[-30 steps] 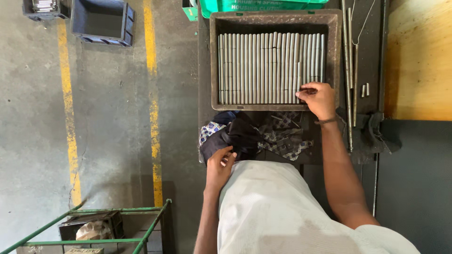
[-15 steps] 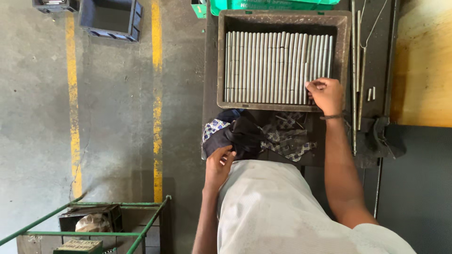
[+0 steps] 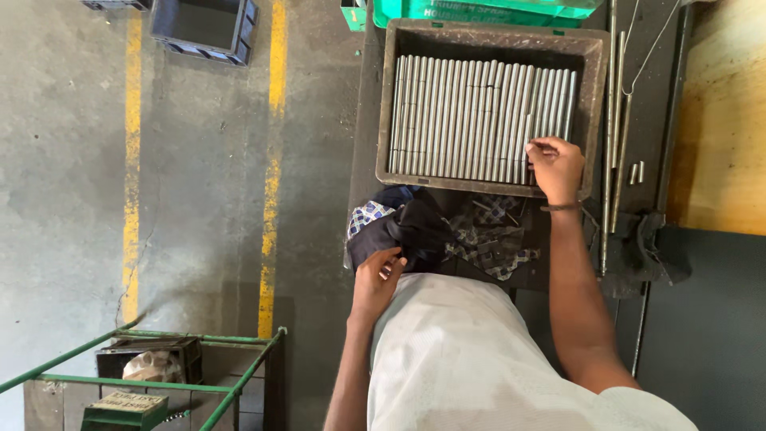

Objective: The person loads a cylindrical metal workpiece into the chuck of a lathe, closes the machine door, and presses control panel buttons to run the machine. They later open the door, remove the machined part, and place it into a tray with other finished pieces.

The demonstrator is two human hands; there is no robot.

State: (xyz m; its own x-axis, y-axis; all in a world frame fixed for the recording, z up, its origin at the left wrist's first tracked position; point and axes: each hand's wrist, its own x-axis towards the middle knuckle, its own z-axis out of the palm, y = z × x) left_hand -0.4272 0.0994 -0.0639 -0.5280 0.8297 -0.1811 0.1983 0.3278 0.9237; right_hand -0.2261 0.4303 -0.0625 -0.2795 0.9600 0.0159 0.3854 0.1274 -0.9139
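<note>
A dark crate (image 3: 383, 104) on the bench holds several shiny metal rods (image 3: 463, 116) laid side by side. My right hand (image 3: 556, 166) rests at the crate's near right corner, fingers pinched on the end of one rod. My left hand (image 3: 377, 275) presses on a dark patterned cloth (image 3: 415, 227) bunched at the bench's near edge, fingers curled into it. My white shirt fills the bottom of the view.
Long thin rods (image 3: 613, 120) and two short pins (image 3: 636, 172) lie right of the crate. A green bin (image 3: 479, 9) stands behind it. On the concrete floor are yellow lines (image 3: 275, 160), a dark blue crate (image 3: 203, 28) and a green-framed trolley (image 3: 152, 375).
The view has drifted a little, so the crate sits further right. My right hand has stayed at the crate's near right corner among the rods. My left hand stays on the cloth.
</note>
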